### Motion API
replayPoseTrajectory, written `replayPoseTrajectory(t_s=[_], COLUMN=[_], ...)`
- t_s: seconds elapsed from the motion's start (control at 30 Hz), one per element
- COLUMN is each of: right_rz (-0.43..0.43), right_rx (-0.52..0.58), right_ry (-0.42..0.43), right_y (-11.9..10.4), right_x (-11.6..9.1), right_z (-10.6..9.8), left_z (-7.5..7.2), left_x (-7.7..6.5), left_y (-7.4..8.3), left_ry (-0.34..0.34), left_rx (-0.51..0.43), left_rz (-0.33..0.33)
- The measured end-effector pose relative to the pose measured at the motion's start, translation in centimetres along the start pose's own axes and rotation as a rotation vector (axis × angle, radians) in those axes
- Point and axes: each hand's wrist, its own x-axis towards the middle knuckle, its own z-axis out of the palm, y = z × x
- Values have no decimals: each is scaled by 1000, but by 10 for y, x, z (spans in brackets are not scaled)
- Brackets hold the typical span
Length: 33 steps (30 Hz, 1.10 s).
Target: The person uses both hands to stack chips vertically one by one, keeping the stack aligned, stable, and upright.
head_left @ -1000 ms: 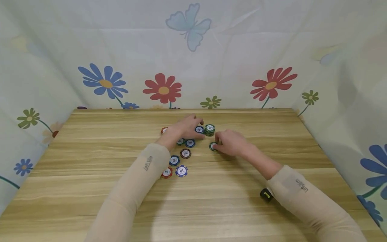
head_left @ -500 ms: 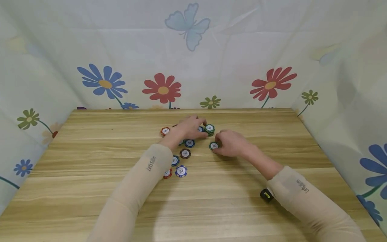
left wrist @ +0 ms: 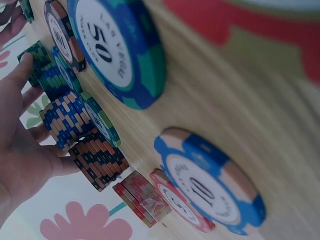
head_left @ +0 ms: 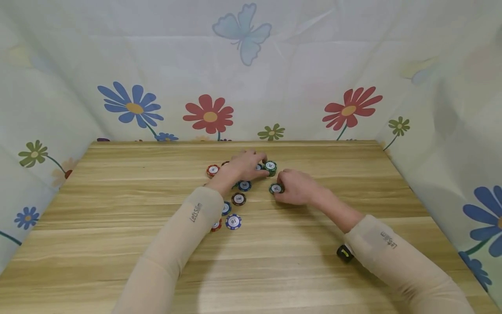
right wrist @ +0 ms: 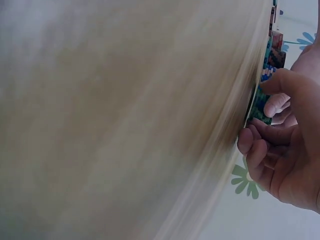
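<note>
My left hand [head_left: 247, 166] reaches over the rows of poker chips. Its thumb and index finger sit on either side of the stack of green poker chips [head_left: 270, 167], touching its edge. In the left wrist view its other fingers lie behind a blue stack [left wrist: 65, 120] and a black-and-orange stack [left wrist: 100, 161]. Nearer to me and to the right, my right hand [head_left: 300, 187] pinches a green poker chip [head_left: 276, 188] marked 20 between thumb and fingers. The chip is flat, low over the table, just in front of the green stack.
Loose chips lie left of the right hand on the wooden table [head_left: 313, 279]: a brown 100 chip [head_left: 239, 199], a blue 10 chip [head_left: 233, 222] and several others. A red stack [left wrist: 140, 199] stands at the left end. A small black object [head_left: 345, 253] shows beside the right sleeve.
My left hand has shifted right, from beside the blue stack to the green stack. The right hand's grip on the chip has changed a little, uncovering its number.
</note>
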Motion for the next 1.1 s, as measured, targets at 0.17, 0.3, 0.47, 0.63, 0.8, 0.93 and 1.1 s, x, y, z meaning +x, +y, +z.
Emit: replayPoseTrajectory(t_s=[0.17, 0.3, 0.47, 0.63, 0.8, 0.93, 1.1], right_rz=[24, 63, 101, 122, 105, 94, 84], right_rx=[42, 55, 74, 74, 49, 29, 17], right_ry=[59, 104, 144, 171, 173, 163, 159], right_y=[4, 5, 5, 5, 4, 3, 1], right_x=[3, 7, 15, 21, 26, 29, 31], right_z=[-5, -12, -16, -15, -14, -13, -13], left_z=[-1, 0, 0, 1, 1, 1, 1], left_x=[0, 2, 3, 3, 2, 2, 1], left_y=[1, 1, 0, -1, -1, 0, 0], left_ry=[-1, -2, -3, 1, 1, 0, 1], left_rx=[6, 12, 23, 30, 32, 28, 30], left_rz=[-2, -1, 1, 6, 15, 16, 9])
